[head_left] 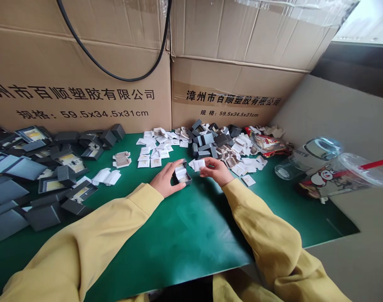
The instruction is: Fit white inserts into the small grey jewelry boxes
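As the left hand (168, 179) holds it, the open box (182, 177) stretches forward.

At nine o'clock, the picture's edge cuts the dark boxes (5, 222); contents of many are unclear.

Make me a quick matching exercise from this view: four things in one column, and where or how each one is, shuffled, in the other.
Things:
1. left hand
2. right hand
3. black cable
4. straw

Places and states:
A. hanging in a loop in front of the cartons
B. fingers pinching a small white piece
C. red, slanting from a clear cup at the right
D. holding a small, open dark box

Right pairs: 1-D; 2-B; 3-A; 4-C
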Tool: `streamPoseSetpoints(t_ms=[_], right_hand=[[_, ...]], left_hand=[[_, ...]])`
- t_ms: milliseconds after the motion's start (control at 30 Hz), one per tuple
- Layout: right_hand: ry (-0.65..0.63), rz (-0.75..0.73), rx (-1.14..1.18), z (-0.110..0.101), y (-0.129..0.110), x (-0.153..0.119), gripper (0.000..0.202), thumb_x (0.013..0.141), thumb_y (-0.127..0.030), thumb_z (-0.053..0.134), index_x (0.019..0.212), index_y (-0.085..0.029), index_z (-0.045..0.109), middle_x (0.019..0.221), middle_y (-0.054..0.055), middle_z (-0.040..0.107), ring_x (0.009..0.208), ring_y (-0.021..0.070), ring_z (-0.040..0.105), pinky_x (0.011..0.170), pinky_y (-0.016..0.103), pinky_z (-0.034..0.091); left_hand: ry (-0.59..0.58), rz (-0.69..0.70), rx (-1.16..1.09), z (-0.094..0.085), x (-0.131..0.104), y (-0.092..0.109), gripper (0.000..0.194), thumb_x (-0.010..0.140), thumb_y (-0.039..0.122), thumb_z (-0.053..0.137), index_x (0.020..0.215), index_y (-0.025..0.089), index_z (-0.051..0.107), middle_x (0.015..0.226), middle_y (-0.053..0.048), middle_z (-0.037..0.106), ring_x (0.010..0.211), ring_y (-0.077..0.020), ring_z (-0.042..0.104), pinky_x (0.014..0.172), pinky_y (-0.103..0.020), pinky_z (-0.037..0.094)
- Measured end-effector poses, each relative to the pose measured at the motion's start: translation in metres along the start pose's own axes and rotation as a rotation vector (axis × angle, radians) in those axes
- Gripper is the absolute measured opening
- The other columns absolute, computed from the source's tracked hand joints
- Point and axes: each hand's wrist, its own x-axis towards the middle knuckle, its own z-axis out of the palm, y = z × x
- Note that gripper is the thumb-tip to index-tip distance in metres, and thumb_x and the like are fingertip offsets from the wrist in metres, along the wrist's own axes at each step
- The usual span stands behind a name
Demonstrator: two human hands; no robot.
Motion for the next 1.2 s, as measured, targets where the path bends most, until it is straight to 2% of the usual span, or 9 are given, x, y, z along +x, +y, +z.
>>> streamPoseSetpoints(t_ms=[167,367,533,667,733,833,933,1067,1200], right_hand=[[0.014,0.082,0.167,0.010,-0.004,-0.004,0.053,0.057,-0.022,0.066,0.109,-0.024,0.053,0.065,-0.007,0.051,0.054,0.0084,0.057,0.058,0.028,0.054],[0.007,0.088,0.241,0.013,0.001,-0.003,0.024,0.061,-0.026,0.066,0.081,-0.019,0.055,0.070,-0.004,0.055,0.058,0.0074,0.057,0.058,0.025,0.053],[0.079,0.050,0.250,0.016,0.008,-0.001,0.026,0.063,-0.037,0.067,0.072,-0.017,0.053,0.069,-0.004,0.054,0.053,0.0056,0.053,0.047,0.017,0.045],[0.068,0.028,0.256,0.019,0.006,-0.003,0.043,0.060,-0.031,0.071,0.099,-0.023,0.054,0.065,-0.006,0.052,0.050,0.0066,0.052,0.041,0.017,0.041],[0.034,0.042,0.249,0.020,0.003,-0.005,0.060,0.059,-0.029,0.071,0.114,-0.028,0.048,0.069,-0.006,0.053,0.053,0.0088,0.055,0.042,0.019,0.044],[-0.013,0.059,0.249,0.022,0.002,-0.008,0.066,0.059,-0.027,0.071,0.120,-0.030,0.045,0.079,-0.003,0.054,0.060,0.0112,0.059,0.051,0.025,0.052],[-0.036,0.047,0.257,0.024,0.005,-0.007,0.052,0.060,-0.029,0.071,0.109,-0.026,0.054,0.085,-0.002,0.056,0.067,0.0121,0.060,0.065,0.033,0.054],[-0.013,-0.065,0.112,0.024,0.011,-0.003,0.027,0.062,-0.034,0.069,0.081,-0.018,0.060,0.078,0.000,0.059,0.071,0.0125,0.057,0.073,0.032,0.050],[0.057,-0.247,-0.142,0.023,0.015,0.000,0.025,0.067,-0.036,0.064,0.084,-0.018,0.060,0.076,0.000,0.060,0.070,0.0120,0.054,0.070,0.028,0.048]], left_hand=[[0.001,0.019,-0.012,0.001,0.000,0.000,0.074,0.070,0.039,0.059,0.135,0.030,0.025,0.123,-0.007,0.044,0.102,-0.0246,0.053,0.078,-0.034,0.049],[-0.002,0.021,-0.024,0.006,-0.001,-0.001,0.075,0.067,0.035,0.061,0.134,0.031,0.027,0.123,-0.005,0.044,0.106,-0.0245,0.050,0.084,-0.035,0.047],[-0.040,0.036,-0.006,0.004,-0.001,0.000,0.075,0.068,0.036,0.060,0.135,0.029,0.026,0.124,-0.005,0.043,0.109,-0.0249,0.048,0.091,-0.037,0.042],[-0.041,0.050,-0.016,0.004,-0.001,-0.001,0.075,0.069,0.036,0.060,0.135,0.030,0.024,0.125,-0.005,0.043,0.111,-0.0246,0.047,0.092,-0.038,0.041],[-0.038,0.055,-0.022,0.004,0.000,-0.002,0.075,0.069,0.036,0.060,0.135,0.029,0.024,0.125,-0.005,0.043,0.112,-0.0245,0.047,0.093,-0.038,0.041],[-0.032,0.066,-0.028,0.006,0.000,-0.003,0.075,0.069,0.036,0.060,0.135,0.028,0.025,0.126,-0.006,0.042,0.112,-0.0245,0.046,0.093,-0.038,0.041],[-0.032,0.067,-0.031,0.006,0.000,-0.004,0.075,0.069,0.036,0.059,0.135,0.028,0.025,0.127,-0.006,0.042,0.113,-0.0245,0.046,0.093,-0.038,0.040],[-0.055,0.043,-0.029,0.005,-0.001,-0.003,0.078,0.067,0.042,0.061,0.135,0.028,0.026,0.128,-0.006,0.043,0.110,-0.0252,0.048,0.091,-0.038,0.041],[-0.096,0.002,-0.025,0.003,-0.002,-0.002,0.088,0.062,0.055,0.062,0.137,0.028,0.023,0.127,-0.008,0.046,0.106,-0.0274,0.050,0.088,-0.040,0.042]])
